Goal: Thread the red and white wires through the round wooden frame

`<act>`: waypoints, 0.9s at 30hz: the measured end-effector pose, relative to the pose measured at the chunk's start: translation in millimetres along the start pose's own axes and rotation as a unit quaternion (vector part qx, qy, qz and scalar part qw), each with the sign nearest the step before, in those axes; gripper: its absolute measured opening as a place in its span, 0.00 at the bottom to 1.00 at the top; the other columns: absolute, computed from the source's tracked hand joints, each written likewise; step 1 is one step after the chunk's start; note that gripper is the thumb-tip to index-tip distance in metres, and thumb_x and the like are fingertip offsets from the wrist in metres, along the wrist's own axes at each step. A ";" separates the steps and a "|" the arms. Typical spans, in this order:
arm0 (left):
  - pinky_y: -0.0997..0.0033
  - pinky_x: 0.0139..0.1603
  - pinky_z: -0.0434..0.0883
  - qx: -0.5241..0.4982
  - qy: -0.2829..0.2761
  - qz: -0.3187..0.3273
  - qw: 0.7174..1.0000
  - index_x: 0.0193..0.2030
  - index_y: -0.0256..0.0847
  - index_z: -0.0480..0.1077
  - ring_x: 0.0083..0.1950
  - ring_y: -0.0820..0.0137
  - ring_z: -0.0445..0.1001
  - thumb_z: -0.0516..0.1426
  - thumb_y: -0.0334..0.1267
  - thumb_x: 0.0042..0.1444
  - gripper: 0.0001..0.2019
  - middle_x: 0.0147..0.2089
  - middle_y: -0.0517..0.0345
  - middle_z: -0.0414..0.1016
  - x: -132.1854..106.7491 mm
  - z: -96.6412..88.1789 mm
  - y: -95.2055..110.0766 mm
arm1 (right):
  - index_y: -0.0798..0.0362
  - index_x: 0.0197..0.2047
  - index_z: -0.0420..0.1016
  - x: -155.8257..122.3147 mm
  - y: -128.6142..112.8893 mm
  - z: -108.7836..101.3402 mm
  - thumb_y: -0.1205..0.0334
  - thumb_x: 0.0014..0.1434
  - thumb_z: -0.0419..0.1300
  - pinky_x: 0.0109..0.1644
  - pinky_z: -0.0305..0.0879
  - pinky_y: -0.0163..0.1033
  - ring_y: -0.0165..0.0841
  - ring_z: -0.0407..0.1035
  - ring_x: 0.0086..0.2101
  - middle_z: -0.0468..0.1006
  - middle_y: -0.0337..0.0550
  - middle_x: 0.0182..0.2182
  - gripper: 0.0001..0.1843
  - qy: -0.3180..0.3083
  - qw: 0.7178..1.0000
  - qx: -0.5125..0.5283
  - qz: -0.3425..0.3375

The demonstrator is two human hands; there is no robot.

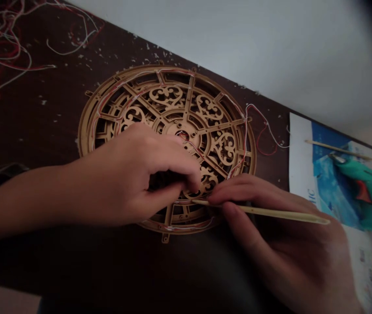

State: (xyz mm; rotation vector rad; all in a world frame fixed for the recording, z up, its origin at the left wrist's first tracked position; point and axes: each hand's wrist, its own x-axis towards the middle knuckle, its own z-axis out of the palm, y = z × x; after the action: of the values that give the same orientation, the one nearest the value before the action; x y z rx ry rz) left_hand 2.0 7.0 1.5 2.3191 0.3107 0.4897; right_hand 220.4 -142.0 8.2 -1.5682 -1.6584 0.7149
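Observation:
A round, tan openwork frame with spokes and scroll ornaments lies on the dark table. Thin red and white wires run along its rings and spokes. My left hand reaches over the frame, thumb and index finger curled together near its lower ring; whatever they pinch is hidden. In my right hand a thin bamboo stick is held like a pencil between thumb and fingers. Its pointed tip touches or hovers at the wire on the lower ring, close to my left fingertips; contact is unclear.
Loose red and white wire is tangled at the upper left. On the right, a green glue gun and another thin stick rest on a blue and white printed sheet. White scraps dot the table beside a pale wall.

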 end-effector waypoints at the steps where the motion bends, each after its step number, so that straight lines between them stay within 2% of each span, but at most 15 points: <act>1: 0.68 0.45 0.74 -0.003 0.002 0.002 1.000 0.44 0.46 0.84 0.41 0.73 0.83 0.61 0.26 0.67 0.12 0.40 0.66 0.87 0.1 0.4 -0.2 | 0.45 0.46 0.85 -0.1 0.3 -0.2 0.63 0.74 0.66 0.49 0.78 0.25 0.24 0.84 0.46 0.88 0.34 0.44 0.05 -0.002 1.000 0.002 -0.001; 5: 0.69 0.44 0.74 -0.008 0.003 0.001 1.000 0.44 0.46 0.84 0.41 0.73 0.83 0.61 0.27 0.67 0.11 0.40 0.66 0.87 0.3 1.1 -0.6 | 0.44 0.47 0.86 -1.1 1.4 -2.7 0.62 0.74 0.67 0.51 0.78 0.24 0.24 0.84 0.47 0.89 0.33 0.44 0.05 -0.009 1.000 0.006 0.003; 10: 0.70 0.43 0.74 -0.013 0.000 -0.002 1.000 0.44 0.46 0.84 0.42 0.74 0.84 0.61 0.27 0.67 0.11 0.41 0.66 0.87 0.1 0.1 0.7 | 0.45 0.44 0.86 -1.2 0.9 -5.5 0.60 0.75 0.67 0.45 0.78 0.27 0.27 0.84 0.44 0.88 0.35 0.42 0.06 0.013 1.000 0.005 0.022; 14: 0.69 0.44 0.74 -0.008 0.002 -0.001 1.000 0.43 0.46 0.83 0.42 0.73 0.84 0.61 0.26 0.67 0.11 0.40 0.65 0.87 -0.3 0.6 0.6 | 0.47 0.43 0.86 1.0 0.0 -3.3 0.61 0.74 0.67 0.42 0.78 0.29 0.28 0.84 0.42 0.88 0.38 0.41 0.05 0.007 1.000 0.002 0.014; 20: 0.65 0.44 0.76 -0.010 0.007 -0.002 1.000 0.44 0.48 0.83 0.41 0.70 0.84 0.61 0.27 0.67 0.11 0.40 0.63 0.88 -0.6 1.9 -0.7 | 0.46 0.46 0.87 0.6 0.8 -1.3 0.63 0.73 0.68 0.45 0.80 0.30 0.30 0.85 0.46 0.89 0.38 0.44 0.05 -0.007 1.000 0.014 0.009; 27: 0.65 0.42 0.75 -0.014 0.006 -0.004 1.000 0.44 0.48 0.83 0.41 0.70 0.84 0.61 0.27 0.67 0.11 0.41 0.63 0.88 -0.7 2.0 -0.5 | 0.47 0.43 0.86 2.4 -0.1 -2.8 0.61 0.74 0.67 0.43 0.78 0.27 0.27 0.84 0.42 0.88 0.37 0.40 0.06 0.007 1.000 0.011 0.015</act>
State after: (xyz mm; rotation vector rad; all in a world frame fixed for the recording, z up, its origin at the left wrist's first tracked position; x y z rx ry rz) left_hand 2.2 5.9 -0.4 2.2883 0.3172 0.5023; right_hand 222.6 -139.8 10.2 -1.5826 -1.6149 0.7324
